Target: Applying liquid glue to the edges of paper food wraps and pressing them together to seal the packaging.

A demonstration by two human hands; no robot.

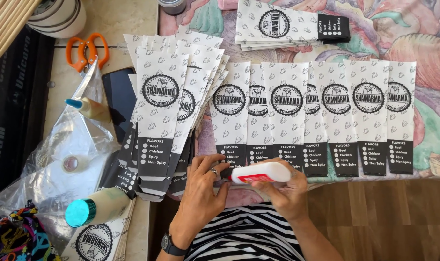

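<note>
Lying at far left on the table [118,19]: a bundle of wooden sticks [7,21], rolls of tape [58,14], orange-handled scissors [87,50] and a dark phone [119,99]. Resting on a crumpled clear plastic bag [60,145]: a small blue-tipped glue bottle [89,108], a small tape roll [71,163] and a larger bottle with a teal cap [101,205]. Fanning out just right of the phone: a loose heap of printed paper sleeves [167,111], white with a round black emblem and a black lower band. Overlapping in a straight row further right, across the flowered cloth [423,48]: more of the same sleeves [326,116], with a neat stack of sleeves [292,26] lying above them. Hovering at the near edge, below the row: left hand [203,186], wearing a ring and a wristwatch, fingers [215,171] curling at the capped end of a white glue bottle with a red label [261,172]. Gripping that bottle from beneath and holding it sideways: right hand [283,191], fingers closing around its body.
</note>
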